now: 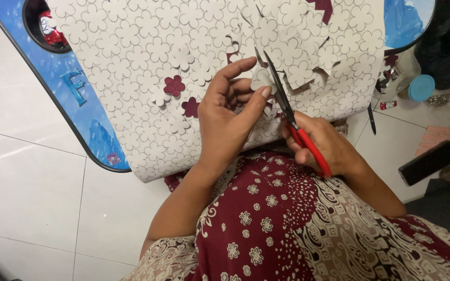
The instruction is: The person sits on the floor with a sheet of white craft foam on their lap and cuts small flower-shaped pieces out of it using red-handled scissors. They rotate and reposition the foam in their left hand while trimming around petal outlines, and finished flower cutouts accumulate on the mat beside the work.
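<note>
The left hand (225,122) pinches a small white flower piece (262,79) between its thumb and first finger, so the fingers are narrow and closed on it. The piece sits right at the fingertips, held up a little off the big sheet (147,78), likely so the blades can get around its edge. The other left fingers curl in under it, out of the way. The right hand (321,145) holds the scissors (287,112) by their red handles, with its fingers wrapped tight around and through them (the loops are mostly hidden by the hand). The dark blades point up and away from the right fingers and run just beside the left thumb tip, touching or almost touching the piece. The blades look nearly closed, but I cannot tell if there is a thin gap. The sheet lies beyond both sets of fingers and is covered with drawn flower shapes. It is white on this side and dark red underneath, which shows where two little flowers (174,85) lie flipped over, off to the left of the left fingers. A heap of cut white flowers (298,47) rests on the sheet just past the blade tips, close enough to drop new ones on. Under the sheet is a blue board (79,99), which gives it a flat place to lie. Well to the right of the right fingers, on the white floor (22,171), are a pen (372,118), a jar with a blue lid (421,87) and a dark phone (428,162). The person's red patterned cloth (287,218) is below both wrists.
</note>
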The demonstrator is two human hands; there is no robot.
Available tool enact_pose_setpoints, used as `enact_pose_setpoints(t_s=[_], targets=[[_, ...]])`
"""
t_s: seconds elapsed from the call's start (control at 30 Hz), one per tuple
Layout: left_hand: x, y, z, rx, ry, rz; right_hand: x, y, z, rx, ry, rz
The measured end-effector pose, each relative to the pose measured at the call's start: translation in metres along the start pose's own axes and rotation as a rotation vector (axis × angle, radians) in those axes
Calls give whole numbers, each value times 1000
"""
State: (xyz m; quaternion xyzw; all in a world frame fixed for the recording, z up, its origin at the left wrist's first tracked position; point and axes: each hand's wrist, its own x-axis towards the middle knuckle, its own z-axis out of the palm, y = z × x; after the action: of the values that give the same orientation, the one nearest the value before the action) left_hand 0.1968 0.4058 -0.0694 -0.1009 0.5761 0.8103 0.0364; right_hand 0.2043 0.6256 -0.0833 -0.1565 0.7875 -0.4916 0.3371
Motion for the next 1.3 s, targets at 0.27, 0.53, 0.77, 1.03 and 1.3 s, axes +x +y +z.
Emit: enact_pose_setpoints(t_s=[0.27, 0.53, 0.77, 1.03, 1.3], targets=[[4, -6, 0, -137, 13, 11, 0, -7, 1, -5, -26, -4], [0, -2, -2, -67, -89, -19, 4, -21, 2, -36, 8, -86], [4, 3, -4, -104, -100, -51, 3, -19, -2, 2, -39, -25], [8, 9, -12, -61, -120, -97, -1, -7, -8, -50, -65, 2], [9, 5, -14, 62, -131, 12, 0, -9, -9, -78, -63, 5]])
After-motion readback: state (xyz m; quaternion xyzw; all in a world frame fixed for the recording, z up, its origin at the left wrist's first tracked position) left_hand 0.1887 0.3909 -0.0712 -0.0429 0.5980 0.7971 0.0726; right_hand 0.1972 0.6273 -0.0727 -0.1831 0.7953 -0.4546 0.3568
